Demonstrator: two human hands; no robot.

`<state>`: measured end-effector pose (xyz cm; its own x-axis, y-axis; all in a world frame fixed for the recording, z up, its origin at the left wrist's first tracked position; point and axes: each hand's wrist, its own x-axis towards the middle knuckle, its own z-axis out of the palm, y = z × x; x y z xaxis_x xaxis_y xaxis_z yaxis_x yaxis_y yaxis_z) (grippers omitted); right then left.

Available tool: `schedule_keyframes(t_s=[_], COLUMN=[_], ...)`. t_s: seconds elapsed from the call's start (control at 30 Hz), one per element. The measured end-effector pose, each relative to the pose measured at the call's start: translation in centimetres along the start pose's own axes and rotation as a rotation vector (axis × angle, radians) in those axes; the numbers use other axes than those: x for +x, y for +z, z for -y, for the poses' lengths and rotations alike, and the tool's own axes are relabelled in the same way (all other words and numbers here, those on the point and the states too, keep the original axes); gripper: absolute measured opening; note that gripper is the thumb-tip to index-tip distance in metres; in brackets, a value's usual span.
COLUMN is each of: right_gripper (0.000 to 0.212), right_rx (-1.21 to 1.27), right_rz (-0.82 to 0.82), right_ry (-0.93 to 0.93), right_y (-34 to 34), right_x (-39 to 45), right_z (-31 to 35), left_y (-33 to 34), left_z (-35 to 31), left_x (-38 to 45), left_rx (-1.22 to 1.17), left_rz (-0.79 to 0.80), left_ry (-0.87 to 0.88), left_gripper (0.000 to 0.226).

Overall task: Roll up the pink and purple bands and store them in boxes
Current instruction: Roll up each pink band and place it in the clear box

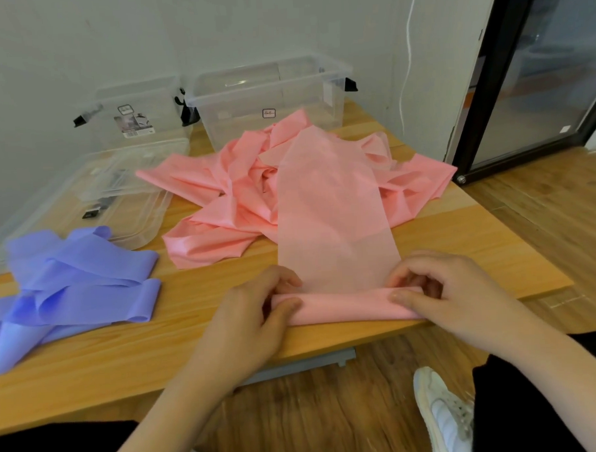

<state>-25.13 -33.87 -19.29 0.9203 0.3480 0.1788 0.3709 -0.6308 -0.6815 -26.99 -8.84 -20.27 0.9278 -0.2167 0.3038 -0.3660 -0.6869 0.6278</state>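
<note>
A long pink band (333, 203) runs from a crumpled pink heap at the table's middle toward me, stretched flat. Its near end is rolled into a short pink roll (344, 307) at the table's front edge. My left hand (256, 316) pinches the roll's left end between thumb and fingers. My right hand (439, 288) pinches its right end the same way. The purple band (73, 283) lies loose and folded on the table's left side, untouched. Two clear plastic boxes (270, 100) (131, 117) stand open at the back by the wall.
Clear box lids (118, 199) lie stacked between the left box and the purple band. The wooden table (192, 333) ends right under my hands; my knees and a white shoe (445, 414) are below. A black-framed glass door (529, 79) stands at the right.
</note>
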Motion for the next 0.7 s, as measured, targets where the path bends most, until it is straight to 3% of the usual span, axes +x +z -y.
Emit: schedule_keyframes(t_s=[0.1, 0.2, 0.4, 0.47, 0.53, 0.6, 0.7], right_gripper=[0.020, 0.011, 0.017, 0.012, 0.015, 0.022, 0.021], right_rx=[-0.057, -0.169, -0.165, -0.127, -0.101, -0.062, -0.095], right_rz=[-0.121, -0.186, 0.002, -0.018, -0.068, -0.135, -0.172], right_ry=[-0.032, -0.095, -0.101, -0.086, -0.070, -0.047, -0.032], right_y=[0.7, 0.6, -0.3, -0.1, 0.2, 0.5, 0.9], right_x=[0.1, 0.3, 0.1, 0.3, 0.5, 0.7, 1.0], right_z=[-0.5, -1.0, -1.2, -1.1, -0.8, -0.6, -0.6], left_y=[0.6, 0.8, 0.0, -0.1, 0.1, 0.2, 0.3], left_z=[0.0, 0.1, 0.6, 0.7, 0.5, 0.1, 0.1], left_x=[0.5, 0.2, -0.6, -0.4, 0.2, 0.7, 0.7], left_rx=[0.100, 0.217, 0.264, 0.234, 0.183, 0.191, 0.407], left_rz=[-0.081, -0.126, 0.012, 0.022, -0.017, -0.062, -0.057], left_ry=[0.026, 0.077, 0.159, 0.130, 0.065, 0.000, 0.108], left_gripper=[0.009, 0.021, 0.042, 0.039, 0.026, 0.026, 0.027])
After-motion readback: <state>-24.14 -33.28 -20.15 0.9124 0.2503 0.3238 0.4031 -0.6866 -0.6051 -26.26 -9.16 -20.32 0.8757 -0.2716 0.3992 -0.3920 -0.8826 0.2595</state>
